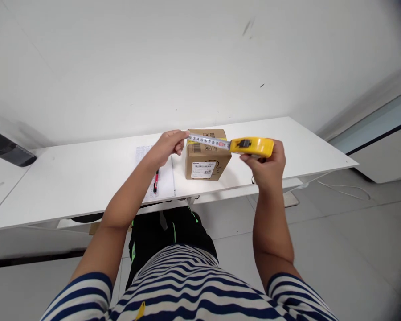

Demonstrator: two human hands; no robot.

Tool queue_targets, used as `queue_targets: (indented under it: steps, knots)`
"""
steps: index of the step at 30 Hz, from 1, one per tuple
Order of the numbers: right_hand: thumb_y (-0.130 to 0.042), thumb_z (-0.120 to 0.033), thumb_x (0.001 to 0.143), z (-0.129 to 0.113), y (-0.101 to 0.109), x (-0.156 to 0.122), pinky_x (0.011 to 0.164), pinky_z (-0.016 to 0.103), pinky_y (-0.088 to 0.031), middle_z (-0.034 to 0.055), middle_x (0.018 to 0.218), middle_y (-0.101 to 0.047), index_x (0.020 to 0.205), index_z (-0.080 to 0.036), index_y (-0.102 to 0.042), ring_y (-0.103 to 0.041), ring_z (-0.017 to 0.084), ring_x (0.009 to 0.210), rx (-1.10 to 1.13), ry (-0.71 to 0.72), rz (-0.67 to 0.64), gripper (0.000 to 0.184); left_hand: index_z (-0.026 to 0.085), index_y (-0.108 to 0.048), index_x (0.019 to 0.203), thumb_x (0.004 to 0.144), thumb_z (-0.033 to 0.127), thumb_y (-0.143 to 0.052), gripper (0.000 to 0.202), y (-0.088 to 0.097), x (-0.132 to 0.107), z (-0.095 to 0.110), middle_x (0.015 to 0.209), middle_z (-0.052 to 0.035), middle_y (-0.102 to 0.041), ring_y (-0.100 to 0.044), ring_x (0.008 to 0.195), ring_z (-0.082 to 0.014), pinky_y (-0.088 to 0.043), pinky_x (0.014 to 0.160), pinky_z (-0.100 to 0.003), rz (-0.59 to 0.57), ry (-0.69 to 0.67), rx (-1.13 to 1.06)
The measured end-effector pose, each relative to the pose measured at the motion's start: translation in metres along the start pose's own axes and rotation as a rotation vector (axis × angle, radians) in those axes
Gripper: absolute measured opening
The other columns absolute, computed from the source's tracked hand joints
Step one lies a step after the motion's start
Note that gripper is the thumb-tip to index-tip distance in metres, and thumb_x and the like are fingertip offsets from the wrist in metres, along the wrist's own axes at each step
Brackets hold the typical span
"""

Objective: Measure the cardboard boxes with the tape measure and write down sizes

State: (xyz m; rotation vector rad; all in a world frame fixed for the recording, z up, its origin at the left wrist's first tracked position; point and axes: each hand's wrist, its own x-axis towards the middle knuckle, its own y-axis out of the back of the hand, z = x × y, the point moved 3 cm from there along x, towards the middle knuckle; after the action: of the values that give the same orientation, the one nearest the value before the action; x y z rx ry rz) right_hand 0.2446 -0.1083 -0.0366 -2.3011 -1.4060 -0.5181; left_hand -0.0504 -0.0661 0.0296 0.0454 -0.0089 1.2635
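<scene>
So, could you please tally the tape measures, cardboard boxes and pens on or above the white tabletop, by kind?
Tape measure: 1
Cardboard box: 1
Pen: 1
Total: 3

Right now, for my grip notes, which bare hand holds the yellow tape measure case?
The right hand holds the yellow tape measure case; the left hand instead pinches the free end of the extended silver blade.

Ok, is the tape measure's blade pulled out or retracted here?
Pulled out: the numbered blade stretches from the yellow case in the right hand to the left hand's fingertips, across the view of the cardboard box.
</scene>
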Motion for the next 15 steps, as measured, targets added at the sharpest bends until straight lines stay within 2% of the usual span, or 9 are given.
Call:
queue_targets:
  steps: [3, 6, 8, 11, 13, 15]
  knots:
    - [-0.099, -0.043, 0.057, 0.021, 0.015, 0.035, 0.052, 0.021, -0.041, -0.0064, 0.079, -0.058, 0.102, -0.021, -0.073, -0.04, 0.005, 0.061, 0.008, 0.026, 0.059, 0.056, 0.021, -0.051, 0.066, 0.092, 0.04, -0.071, 0.038, 0.024, 0.024, -0.006, 0.058, 0.0044, -0.045, -0.042, 0.055, -0.0084, -0.041, 0.057, -0.025, 0.083, 0.055, 0.058]
    - [-0.094, -0.04, 0.063, 0.036, 0.019, 0.054, 0.052, 0.021, -0.04, -0.0062, 0.079, -0.061, 0.103, -0.02, -0.079, -0.036, 0.005, 0.059, -0.016, 0.013, 0.043, 0.047, 0.021, -0.052, 0.065, 0.093, 0.039, -0.067, 0.036, 0.034, 0.044, -0.021, 0.058, 0.0036, -0.046, -0.042, 0.055, -0.0093, -0.039, 0.057, -0.026, 0.126, 0.137, 0.15]
    - [-0.093, -0.039, 0.064, 0.041, 0.016, 0.057, 0.054, 0.022, -0.043, -0.0058, 0.079, -0.063, 0.105, -0.02, -0.081, -0.039, 0.005, 0.06, -0.032, -0.015, 0.021, 0.047, 0.02, -0.053, 0.066, 0.093, 0.041, -0.066, 0.037, 0.033, 0.052, -0.033, 0.059, 0.0028, -0.048, -0.043, 0.055, -0.0097, -0.038, 0.058, -0.026, 0.121, 0.199, 0.239]
    - [-0.093, -0.039, 0.064, 0.045, 0.005, 0.054, 0.059, 0.023, -0.049, -0.0054, 0.081, -0.066, 0.112, -0.02, -0.082, -0.047, 0.007, 0.064, -0.056, -0.058, -0.056, 0.052, 0.021, -0.053, 0.067, 0.095, 0.055, -0.064, 0.046, 0.021, 0.057, -0.049, 0.063, 0.0014, -0.05, -0.046, 0.057, -0.0114, -0.039, 0.061, -0.028, 0.043, 0.276, 0.329]
    - [-0.093, -0.041, 0.066, 0.046, -0.002, 0.05, 0.064, 0.024, -0.052, -0.0041, 0.086, -0.07, 0.116, -0.022, -0.081, -0.053, 0.009, 0.071, -0.056, -0.066, -0.106, 0.055, 0.021, -0.054, 0.069, 0.095, 0.065, -0.061, 0.052, 0.012, 0.057, -0.056, 0.065, 0.0013, -0.05, -0.046, 0.059, -0.0126, -0.039, 0.062, -0.03, -0.01, 0.293, 0.346]
    - [-0.092, -0.042, 0.069, 0.046, -0.007, 0.048, 0.069, 0.025, -0.053, -0.0028, 0.092, -0.072, 0.117, -0.022, -0.081, -0.057, 0.01, 0.077, -0.052, -0.06, -0.135, 0.054, 0.021, -0.056, 0.073, 0.095, 0.068, -0.061, 0.052, 0.006, 0.056, -0.059, 0.068, 0.0015, -0.049, -0.043, 0.06, -0.0128, -0.038, 0.062, -0.03, -0.024, 0.285, 0.354]
